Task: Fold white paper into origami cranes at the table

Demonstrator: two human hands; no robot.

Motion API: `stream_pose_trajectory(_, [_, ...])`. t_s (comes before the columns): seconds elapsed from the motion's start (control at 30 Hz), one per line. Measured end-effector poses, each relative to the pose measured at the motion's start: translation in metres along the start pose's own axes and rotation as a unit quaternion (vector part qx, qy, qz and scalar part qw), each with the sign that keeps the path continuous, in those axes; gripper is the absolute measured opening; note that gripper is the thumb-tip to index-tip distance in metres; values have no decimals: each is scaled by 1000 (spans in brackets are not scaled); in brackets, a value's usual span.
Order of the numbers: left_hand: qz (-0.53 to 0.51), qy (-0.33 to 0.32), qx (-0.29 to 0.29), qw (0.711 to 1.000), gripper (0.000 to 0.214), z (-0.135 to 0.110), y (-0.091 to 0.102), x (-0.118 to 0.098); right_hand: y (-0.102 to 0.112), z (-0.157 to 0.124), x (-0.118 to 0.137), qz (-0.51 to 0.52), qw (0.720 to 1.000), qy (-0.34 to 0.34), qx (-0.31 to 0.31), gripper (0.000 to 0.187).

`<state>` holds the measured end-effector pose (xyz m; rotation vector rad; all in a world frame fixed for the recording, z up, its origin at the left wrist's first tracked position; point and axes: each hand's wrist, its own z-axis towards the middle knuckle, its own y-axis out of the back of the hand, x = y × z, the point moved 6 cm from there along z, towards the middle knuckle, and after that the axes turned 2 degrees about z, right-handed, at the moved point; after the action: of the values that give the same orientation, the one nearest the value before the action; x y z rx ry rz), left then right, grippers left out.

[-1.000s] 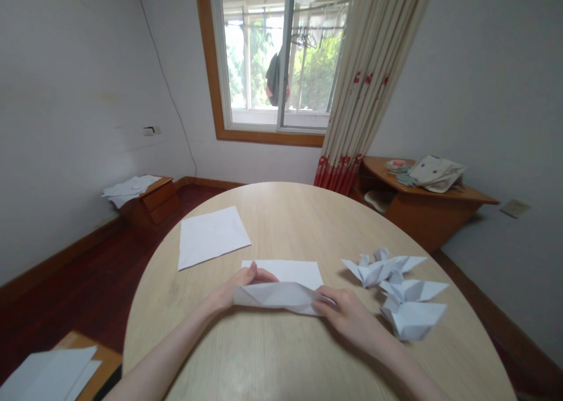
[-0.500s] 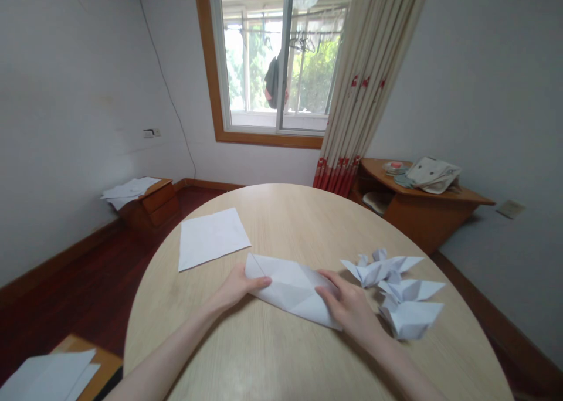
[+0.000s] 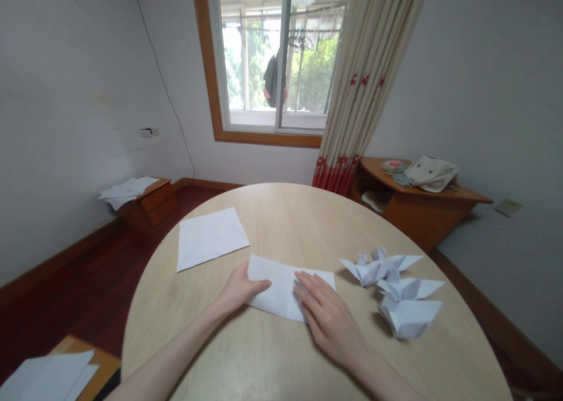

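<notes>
A folded white paper [image 3: 278, 285] lies flat on the round wooden table [image 3: 281, 360] in front of me. My left hand [image 3: 240, 288] rests at its left end, thumb laid on the paper, fingers partly tucked under the edge. My right hand [image 3: 328, 316] lies flat on its right part, fingers stretched out and pressing it down. A flat white sheet [image 3: 210, 244] lies to the far left of the paper. Several folded paper figures [image 3: 398, 289] sit in a cluster just right of my right hand.
A low wooden cabinet [image 3: 152, 199] with papers stands at the left wall. A wooden corner desk [image 3: 422, 204] with a bag stands at the right, beside a curtain [image 3: 360, 84]. Loose white sheets [image 3: 46, 374] lie at the bottom left.
The paper was lifted and turned between both hands, then laid down flat. My right hand has opened and moved left onto it, pressing it down.
</notes>
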<state>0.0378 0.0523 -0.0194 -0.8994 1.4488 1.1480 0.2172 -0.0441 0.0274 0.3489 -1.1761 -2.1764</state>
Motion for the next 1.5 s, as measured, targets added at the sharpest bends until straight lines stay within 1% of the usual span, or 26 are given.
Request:
stream_pose_trajectory(0.1, [2, -6, -2, 1000, 43, 0, 0, 2, -15, -3, 5, 11, 999, -3, 41, 36])
stream_pose_trajectory(0.2, [22, -14, -23, 999, 49, 0, 2, 1, -27, -7, 1, 25, 997, -20, 68, 41])
stream_pose_trajectory(0.27, [61, -27, -46, 997, 54, -1, 4, -2, -33, -9, -2, 32, 996, -31, 82, 43])
stream_pose_trajectory(0.37, [135, -65, -84, 985, 59, -5, 8, -10, -38, -11, -6, 35, 993, -43, 107, 42])
stream_pose_trajectory(0.43, [198, -111, -121, 966, 60, -9, 10, -20, -40, -12, -7, 36, 991, -50, 122, 42])
stream_pose_trajectory(0.5, [277, -172, -156, 932, 59, -15, 11, -31, -41, -11, -8, 39, 989, -55, 133, 42])
stream_pose_trajectory(0.53, [317, -204, -163, 912, 58, -19, 9, -37, -41, -11, -8, 39, 988, -56, 139, 42])
stream_pose_trajectory(0.6, [389, -257, -148, 872, 56, -25, 1, -46, -41, -10, -8, 42, 987, -55, 148, 43])
stream_pose_trajectory(0.67, [443, -287, -99, 843, 53, -30, -11, -49, -41, -9, -7, 48, 986, -52, 150, 43])
stream_pose_trajectory(0.77, [476, -307, -3, 824, 55, -34, -30, -45, -39, -8, -8, 60, 986, -51, 149, 43])
stream_pose_trajectory(0.87, [479, -297, 67, 823, 63, -35, -41, -35, -40, -8, -8, 62, 984, -53, 161, 44])
stream_pose_trajectory(0.97, [478, -269, 97, 830, 67, -32, -43, -25, -41, -8, -8, 69, 982, -53, 166, 46])
stream_pose_trajectory(1.2, [455, -242, 131, 847, 77, -24, -39, -15, -47, -12, -12, 57, 975, -75, 200, 51])
stream_pose_trajectory(1.3, [446, -212, 146, 857, 83, -19, -37, -12, -48, -14, -13, 48, 973, -79, 212, 54])
stream_pose_trajectory(1.4, [433, -172, 144, 873, 88, -14, -33, -9, -48, -15, -14, 39, 975, -73, 205, 54])
stream_pose_trajectory(1.5, [403, -142, 137, 894, 86, -10, -29, -8, -48, -15, -15, 32, 979, -67, 188, 55])
